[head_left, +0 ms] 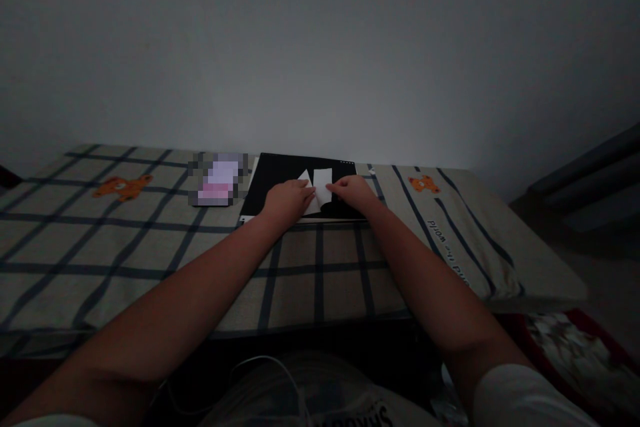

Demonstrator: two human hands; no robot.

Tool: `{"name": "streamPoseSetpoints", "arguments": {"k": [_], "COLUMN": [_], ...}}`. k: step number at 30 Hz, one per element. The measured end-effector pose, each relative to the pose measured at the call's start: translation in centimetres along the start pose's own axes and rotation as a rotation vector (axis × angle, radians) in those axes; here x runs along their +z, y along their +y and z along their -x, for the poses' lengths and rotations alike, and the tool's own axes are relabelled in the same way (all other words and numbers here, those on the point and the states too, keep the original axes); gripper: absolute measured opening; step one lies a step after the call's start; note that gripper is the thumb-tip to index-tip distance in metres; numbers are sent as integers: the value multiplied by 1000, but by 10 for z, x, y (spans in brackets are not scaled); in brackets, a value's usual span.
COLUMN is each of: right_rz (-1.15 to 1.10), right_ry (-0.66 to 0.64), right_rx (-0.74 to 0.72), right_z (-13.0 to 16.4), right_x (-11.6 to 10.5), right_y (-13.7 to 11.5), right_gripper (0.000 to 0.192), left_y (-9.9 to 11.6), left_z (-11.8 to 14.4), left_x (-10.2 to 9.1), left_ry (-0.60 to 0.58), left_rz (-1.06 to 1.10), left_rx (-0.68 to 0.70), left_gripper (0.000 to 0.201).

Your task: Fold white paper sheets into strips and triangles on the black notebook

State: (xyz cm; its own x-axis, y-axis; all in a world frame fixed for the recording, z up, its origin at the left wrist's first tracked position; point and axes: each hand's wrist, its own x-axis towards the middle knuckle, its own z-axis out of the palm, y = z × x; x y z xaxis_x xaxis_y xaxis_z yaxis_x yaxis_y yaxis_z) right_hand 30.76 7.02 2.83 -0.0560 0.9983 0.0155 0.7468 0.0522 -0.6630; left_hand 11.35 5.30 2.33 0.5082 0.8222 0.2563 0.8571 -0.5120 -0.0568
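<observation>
A checked cloth [150, 247] covers the table, dark lines crossing a pale ground, with an orange bear print [123, 187] at the far left. Further along, near the wall, lies a small pinkish item [219, 180], blurred out so that nothing on it can be made out. Just beside it sits a black board [280, 180], and on the board lies the white paper [320, 190], between the two hands.

The left hand [287, 201] rests palm down on the paper's left part, fingers curled over a folded corner and pressing it flat; whether it pinches the sheet or only pins it cannot be told. The right hand [356, 192] meets the paper's right edge, fingertips drawn together on it, seemingly nipping the edge.

The paper appears already folded at least once: a triangular flap shows at the left and a narrow upright panel in the middle. It looks like an early stage of folding, with no finished shape yet and further creases likely left.

To the right, a second bear [424, 183] is printed on the cloth, and dark lettering [447, 250] runs along a stripe, too small and skewed to read. Low in the view, part of a word on the person's shirt [370, 415] shows, upside down and cut off.
</observation>
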Motion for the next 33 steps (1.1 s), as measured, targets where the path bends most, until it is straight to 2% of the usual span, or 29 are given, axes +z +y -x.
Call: {"name": "streamPoseSetpoints", "arguments": {"k": [5, 21, 28, 33], "right_rz": [67, 281, 246, 129], "right_ry": [3, 22, 45, 61], "right_rx": [-21, -84, -52, -44], "right_z": [0, 2, 3, 1], "right_x": [0, 1, -1, 0], "right_y": [-1, -6, -5, -4], "right_gripper": [29, 26, 21, 36], "left_y": [1, 1, 0, -1], "left_z": [-2, -7, -7, -4], "left_x": [1, 5, 4, 2], "left_ry": [12, -65, -56, -19], "left_rz": [6, 3, 38, 54], "left_rx": [25, 54, 32, -3], "left_gripper": [36, 39, 38, 38]}}
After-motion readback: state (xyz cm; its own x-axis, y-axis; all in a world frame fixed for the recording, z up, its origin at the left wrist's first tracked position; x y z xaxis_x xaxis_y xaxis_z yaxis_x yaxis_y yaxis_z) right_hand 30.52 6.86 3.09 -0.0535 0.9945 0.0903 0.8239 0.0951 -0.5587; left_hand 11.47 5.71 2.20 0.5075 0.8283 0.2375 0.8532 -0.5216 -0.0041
